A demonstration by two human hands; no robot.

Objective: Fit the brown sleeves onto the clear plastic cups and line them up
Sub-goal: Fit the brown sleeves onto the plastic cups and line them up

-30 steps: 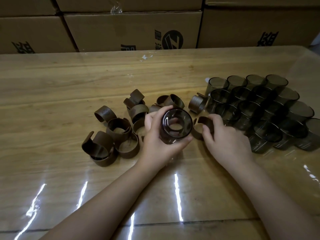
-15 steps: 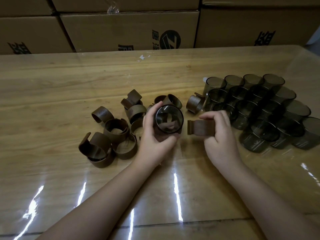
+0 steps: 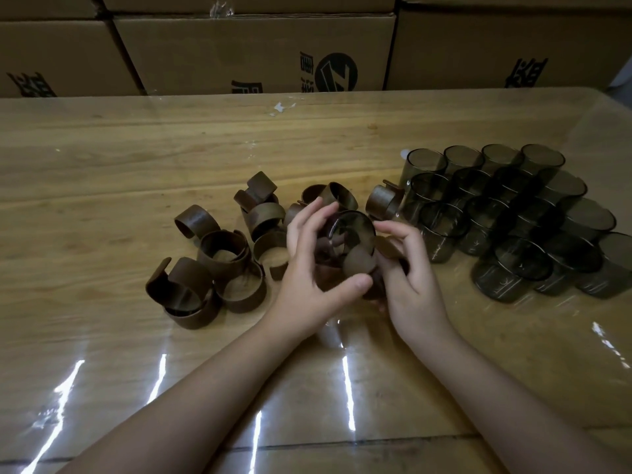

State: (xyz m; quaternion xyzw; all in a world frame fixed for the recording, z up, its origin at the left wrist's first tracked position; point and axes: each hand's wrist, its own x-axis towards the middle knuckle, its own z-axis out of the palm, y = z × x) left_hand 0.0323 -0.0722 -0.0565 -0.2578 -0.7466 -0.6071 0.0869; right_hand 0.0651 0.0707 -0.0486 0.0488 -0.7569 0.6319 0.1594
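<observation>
At nine o'clock from my hands, a loose heap of sleeves [image 3: 219, 268] lies on the tabletop [image 3: 102, 159], some upright, some tipped on their sides, several touching or nested. My left hand [image 3: 307, 268] comes in from seven o'clock; its fingers [image 3: 318, 217] are curled round the far side of the cup [image 3: 352, 230] and my thumb presses the near side, so the cup is gripped off the tabletop with its open mouth tilted toward me. A sleeve [image 3: 359, 265] sits against the cup's lower right wall; whether it is fully round the cup I cannot tell, as motion blur smears it. My right hand [image 3: 410, 285] comes in from five o'clock, its fingers bent and pinching that sleeve at the cup's three o'clock side. One more sleeve [image 3: 381, 201] lies on its side at one o'clock from the cup, just beside the bare cups [image 3: 513, 217], which stand packed in rows at two to three o'clock, touching one another. Cardboard boxes [image 3: 256, 53] are stacked along the tabletop's twelve o'clock edge.
</observation>
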